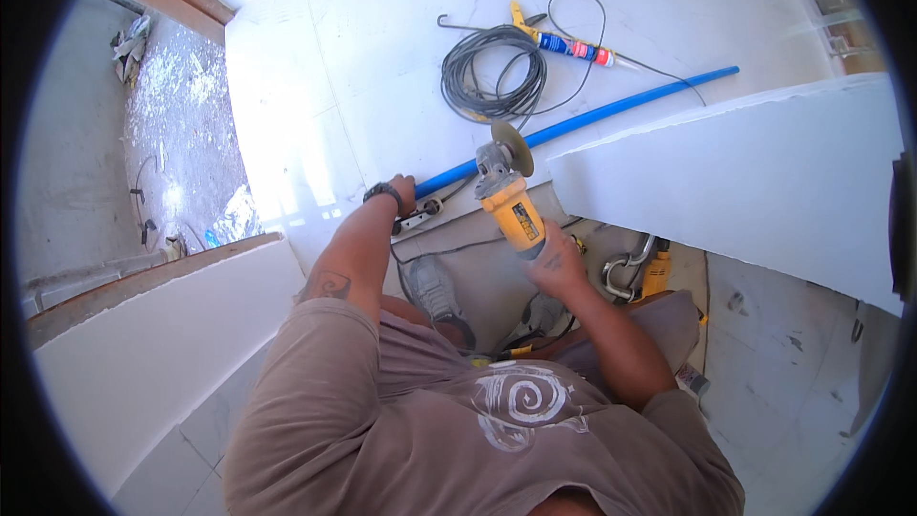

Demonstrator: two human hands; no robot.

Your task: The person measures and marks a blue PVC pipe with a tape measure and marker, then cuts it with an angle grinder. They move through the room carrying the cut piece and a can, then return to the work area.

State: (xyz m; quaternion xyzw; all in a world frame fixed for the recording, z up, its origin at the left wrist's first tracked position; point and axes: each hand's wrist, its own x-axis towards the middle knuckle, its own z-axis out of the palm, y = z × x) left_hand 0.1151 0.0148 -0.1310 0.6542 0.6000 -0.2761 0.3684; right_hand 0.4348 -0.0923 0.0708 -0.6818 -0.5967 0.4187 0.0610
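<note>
My right hand (557, 263) is closed around the rear body of a yellow and grey angle grinder (516, 215). The grinder's thin round disc (513, 147) stands at the top of its head and overlaps the blue pipe in this view; whether they touch I cannot tell. A long blue pipe (621, 107) slants across the pale tiles, its far end up to the right. At its near left end my left hand (405, 194) is closed on it, with a dark watch on the wrist. Just below that hand lies a pale strip with round holes (417, 218).
Beyond the pipe lie a coil of grey cable (463, 76) and a caulking gun with a blue and red tube (573, 46). A white panel or ledge (726, 167) runs along the right. Another yellow tool (656, 274) sits right of my feet, with cords around them.
</note>
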